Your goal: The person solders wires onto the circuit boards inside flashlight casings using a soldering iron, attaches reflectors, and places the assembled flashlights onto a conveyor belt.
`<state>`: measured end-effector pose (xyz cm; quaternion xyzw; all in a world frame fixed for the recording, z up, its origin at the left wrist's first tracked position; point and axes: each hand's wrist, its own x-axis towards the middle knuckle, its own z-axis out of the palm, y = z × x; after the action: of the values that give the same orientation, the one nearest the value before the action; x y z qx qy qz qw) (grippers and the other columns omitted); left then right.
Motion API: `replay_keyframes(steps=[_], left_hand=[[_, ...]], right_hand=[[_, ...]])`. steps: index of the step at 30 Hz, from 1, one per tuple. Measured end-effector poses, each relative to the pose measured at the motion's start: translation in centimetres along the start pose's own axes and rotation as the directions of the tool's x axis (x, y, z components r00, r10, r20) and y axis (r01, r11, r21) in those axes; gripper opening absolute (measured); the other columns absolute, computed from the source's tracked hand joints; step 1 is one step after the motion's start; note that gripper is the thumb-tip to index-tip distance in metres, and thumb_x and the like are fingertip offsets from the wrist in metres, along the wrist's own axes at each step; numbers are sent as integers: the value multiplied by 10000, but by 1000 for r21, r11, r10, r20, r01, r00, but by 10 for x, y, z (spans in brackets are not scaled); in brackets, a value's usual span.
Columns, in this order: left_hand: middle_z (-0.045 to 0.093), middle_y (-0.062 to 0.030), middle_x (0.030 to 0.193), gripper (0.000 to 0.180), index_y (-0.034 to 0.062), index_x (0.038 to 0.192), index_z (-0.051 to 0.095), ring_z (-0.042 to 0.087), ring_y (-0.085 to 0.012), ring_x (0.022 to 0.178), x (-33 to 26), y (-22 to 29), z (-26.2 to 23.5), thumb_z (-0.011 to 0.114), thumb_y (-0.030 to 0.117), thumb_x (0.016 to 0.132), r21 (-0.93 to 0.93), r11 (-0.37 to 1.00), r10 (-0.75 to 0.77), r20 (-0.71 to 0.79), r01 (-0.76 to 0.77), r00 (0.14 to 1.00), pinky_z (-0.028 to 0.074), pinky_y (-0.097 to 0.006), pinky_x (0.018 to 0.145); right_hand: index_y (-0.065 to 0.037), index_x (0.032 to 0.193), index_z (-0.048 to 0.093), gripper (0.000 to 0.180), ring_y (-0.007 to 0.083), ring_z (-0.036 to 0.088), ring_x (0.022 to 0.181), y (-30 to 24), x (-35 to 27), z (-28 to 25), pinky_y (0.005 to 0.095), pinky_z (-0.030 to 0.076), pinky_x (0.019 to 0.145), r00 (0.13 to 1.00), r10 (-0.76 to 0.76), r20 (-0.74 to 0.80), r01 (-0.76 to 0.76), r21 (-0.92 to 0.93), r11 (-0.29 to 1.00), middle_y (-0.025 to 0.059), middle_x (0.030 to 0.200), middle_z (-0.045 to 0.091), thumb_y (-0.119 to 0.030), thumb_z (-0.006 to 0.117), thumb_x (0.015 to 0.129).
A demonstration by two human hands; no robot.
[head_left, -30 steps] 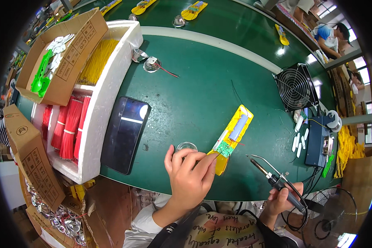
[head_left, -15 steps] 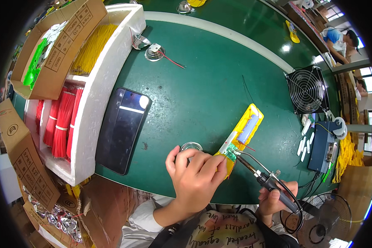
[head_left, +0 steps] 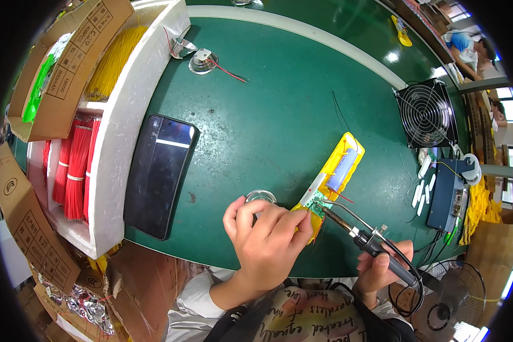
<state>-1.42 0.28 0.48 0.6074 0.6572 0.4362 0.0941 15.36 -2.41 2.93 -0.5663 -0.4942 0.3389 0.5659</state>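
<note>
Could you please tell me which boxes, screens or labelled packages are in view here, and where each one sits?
Smartphone: flat black slab with a dark screen, on the green table beside the white foam tray.
Cardboard box: brown, black print, upper left, holding green wires.
Second cardboard box: brown, printed, lower left edge.
Blue box unit: rectangular, far right.

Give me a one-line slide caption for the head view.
Left hand steadies a yellow holder on the green table while the right hand touches a soldering iron to its circuit board.
</note>
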Motion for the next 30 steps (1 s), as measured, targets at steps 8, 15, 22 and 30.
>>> replay_keyframes(steps=[8, 15, 22, 30], left_hand=[[489, 35, 607, 140, 124, 635, 590, 463, -160, 706, 0, 0, 1, 689, 64, 557, -8, 1000, -2, 2, 2, 1000, 346, -397, 813], [486, 34, 602, 147, 120, 637, 594, 467, -161, 696, -1, -1, 3, 692, 57, 548, -2, 1000, 6, -20, -6, 1000, 354, -395, 804], [489, 30, 606, 150, 116, 640, 592, 472, -169, 695, -1, -1, 3, 692, 58, 546, 1, 1000, 19, -33, -19, 999, 355, -391, 799], [508, 26, 655, 146, 113, 704, 592, 473, -181, 745, -3, 2, 0, 685, 80, 596, 24, 999, 27, -10, -27, 1000, 331, -400, 821]], right_hand=[[-15, 808, 361, 444, 94, 475, 369, -1, -1, -2, 182, 386, 344, 1000, 3, -8, -3, -19, 1000, 103, 525, 510, -342, 648, 723], [-17, 805, 359, 462, 96, 481, 375, -1, -2, -2, 180, 387, 343, 1000, 22, -21, -23, -26, 999, 104, 531, 510, -358, 656, 711], [-15, 798, 361, 467, 91, 484, 378, -6, -3, -3, 178, 393, 348, 999, 19, -39, -21, -78, 997, 100, 527, 508, -369, 653, 711], [-7, 785, 354, 397, 76, 447, 358, -2, -7, -19, 163, 350, 326, 987, -90, -130, 92, 10, 996, 86, 506, 485, -293, 625, 747]])
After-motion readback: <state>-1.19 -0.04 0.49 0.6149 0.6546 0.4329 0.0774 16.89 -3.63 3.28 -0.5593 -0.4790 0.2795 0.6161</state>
